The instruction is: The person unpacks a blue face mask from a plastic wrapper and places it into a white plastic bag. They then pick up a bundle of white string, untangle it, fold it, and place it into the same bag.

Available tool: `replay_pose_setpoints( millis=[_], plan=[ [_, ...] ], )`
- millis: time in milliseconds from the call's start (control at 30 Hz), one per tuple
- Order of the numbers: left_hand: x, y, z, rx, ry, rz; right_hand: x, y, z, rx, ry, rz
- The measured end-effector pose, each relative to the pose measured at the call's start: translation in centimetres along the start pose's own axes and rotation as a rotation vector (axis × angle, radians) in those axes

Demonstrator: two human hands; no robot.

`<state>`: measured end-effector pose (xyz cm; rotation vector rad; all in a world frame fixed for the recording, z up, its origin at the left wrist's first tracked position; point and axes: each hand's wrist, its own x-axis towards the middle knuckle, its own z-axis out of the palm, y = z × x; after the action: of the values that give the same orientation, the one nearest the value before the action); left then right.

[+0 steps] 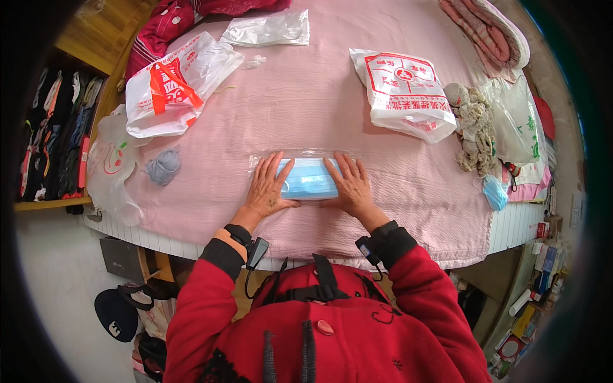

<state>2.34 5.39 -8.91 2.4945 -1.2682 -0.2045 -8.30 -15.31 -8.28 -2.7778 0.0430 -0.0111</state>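
Note:
A stack of blue face masks (309, 178) lies in clear plastic film (306, 153) near the bed's front edge. My left hand (266, 185) holds its left end, the index finger reaching onto the top and the thumb along the near side. At the opposite end, my right hand (351, 184) grips it in a mirrored way, its fingers stretched toward the far side. The film spreads out behind the stack, partly under my fingers.
On the pink bedspread (287, 108) lie two printed plastic bags (159, 96) (405, 92), a grey yarn ball (163, 167) and a flat clear bag (268, 28). Beige yarn (476, 127), a greenish plastic bag (514, 121) and a loose blue mask (495, 193) lie at the right.

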Motion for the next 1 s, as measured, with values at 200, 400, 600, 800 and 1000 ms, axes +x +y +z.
replay_pose_setpoints(
  millis=[200, 400, 600, 800, 1000],
  plan=[
    [-0.7, -0.9, 0.4, 0.007, 0.002, -0.046, -0.8, 1.2, -0.2, -0.015, -0.017, 0.047],
    [-2.1, -1.5, -0.6, 0.044, -0.048, -0.125, -2.4, 2.7, -0.9, 0.003, -0.047, 0.071],
    [-4.8, -4.2, -3.5, -0.127, -0.012, -0.271, -5.6, 6.2, -3.7, 0.246, -0.027, 0.251],
    [-5.2, -4.8, -2.6, -1.025, 0.321, -0.632, -5.4, 5.5, -2.9, 1.27, 0.186, 0.635],
    [-3.1, -2.2, -2.3, -1.406, 0.03, -0.825, -3.3, 4.6, -1.9, 1.448, -0.039, 0.655]
  ],
)
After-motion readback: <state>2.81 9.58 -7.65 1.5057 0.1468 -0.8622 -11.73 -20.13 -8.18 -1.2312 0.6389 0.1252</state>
